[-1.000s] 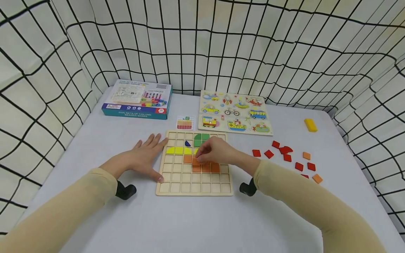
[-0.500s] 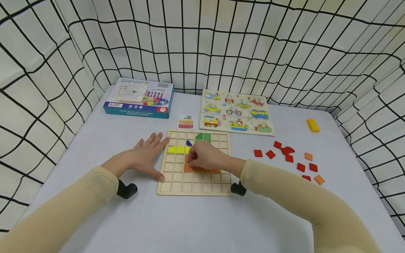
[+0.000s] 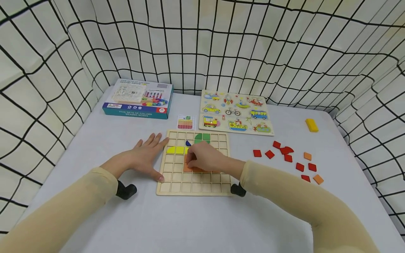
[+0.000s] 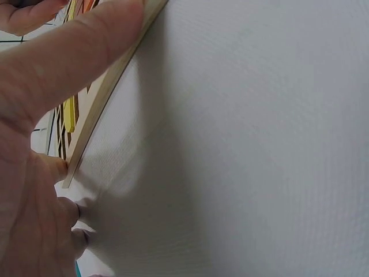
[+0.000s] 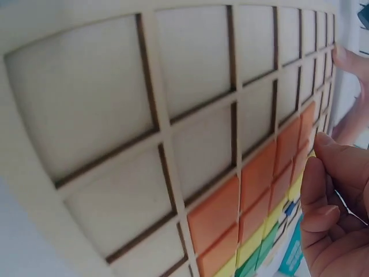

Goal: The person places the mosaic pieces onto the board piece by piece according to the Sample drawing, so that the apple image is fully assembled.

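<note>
My left hand [image 3: 139, 158] is spread flat at the left side of a wooden grid board [image 3: 177, 188], its thumb and forefinger touching the board's edge. In the left wrist view the thumb [image 4: 86, 49] lies across the rim. My right hand [image 3: 205, 156] reaches over the board with curled fingers. Its thumb and forefinger pinch at an orange square tile [image 3: 187, 168], the leftmost of a row of orange tiles [image 5: 256, 173]. Behind them sit yellow tiles [image 3: 179, 150], green tiles [image 3: 202, 137] and a small blue piece [image 3: 188, 143]. The right hand hides part of the orange rows.
Red tiles [image 3: 270, 154] and two loose orange tiles [image 3: 318, 179] lie to the right. A yellow block [image 3: 311, 125] is farther back. Behind the board are a pattern card [image 3: 186, 122], a picture puzzle [image 3: 235, 112] and a box [image 3: 137, 98]. Black netting [image 3: 196, 52] surrounds the table.
My right hand has moved left with an orange tile, from the middle columns to the left end of the front orange row, and stays there. The left hand keeps its place.
</note>
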`<state>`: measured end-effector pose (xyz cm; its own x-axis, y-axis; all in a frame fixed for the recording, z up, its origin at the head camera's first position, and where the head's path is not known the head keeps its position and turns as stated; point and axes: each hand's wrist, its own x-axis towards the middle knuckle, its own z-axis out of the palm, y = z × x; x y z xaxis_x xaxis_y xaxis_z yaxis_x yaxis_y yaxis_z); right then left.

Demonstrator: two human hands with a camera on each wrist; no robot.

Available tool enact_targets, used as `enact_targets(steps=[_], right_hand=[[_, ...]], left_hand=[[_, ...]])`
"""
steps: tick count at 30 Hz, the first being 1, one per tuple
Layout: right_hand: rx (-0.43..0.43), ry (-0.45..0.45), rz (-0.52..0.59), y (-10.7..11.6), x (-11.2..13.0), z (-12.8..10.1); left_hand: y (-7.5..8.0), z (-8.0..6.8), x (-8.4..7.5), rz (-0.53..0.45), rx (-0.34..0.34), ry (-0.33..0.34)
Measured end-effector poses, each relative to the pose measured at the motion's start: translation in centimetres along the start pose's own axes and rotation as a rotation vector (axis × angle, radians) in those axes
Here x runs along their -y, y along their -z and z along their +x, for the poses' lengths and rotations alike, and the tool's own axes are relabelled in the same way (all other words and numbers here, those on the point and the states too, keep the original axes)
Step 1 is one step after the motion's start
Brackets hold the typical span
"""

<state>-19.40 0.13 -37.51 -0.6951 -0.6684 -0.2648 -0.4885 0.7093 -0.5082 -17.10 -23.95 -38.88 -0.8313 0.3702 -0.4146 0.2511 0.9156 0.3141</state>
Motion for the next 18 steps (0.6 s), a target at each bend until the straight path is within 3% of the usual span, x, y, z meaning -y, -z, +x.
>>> enact_targets(steps=[4, 9, 18], right_hand=[[-0.055, -0.015, 0.030, 1.0, -1.7, -1.0], [-0.145, -0.125, 0.094, 2.9, -6.2, -3.6], [-0.312, -0.429, 0.147, 7.8, -18.2, -13.0]], left_hand=[[-0.1, 0.0, -0.1, -0.002, 0.001, -0.004], [-0.2, 0.2, -0.1, -0.004, 0.003, -0.005], [-0.4, 0.3, 0.1, 0.007, -0.002, -0.003]])
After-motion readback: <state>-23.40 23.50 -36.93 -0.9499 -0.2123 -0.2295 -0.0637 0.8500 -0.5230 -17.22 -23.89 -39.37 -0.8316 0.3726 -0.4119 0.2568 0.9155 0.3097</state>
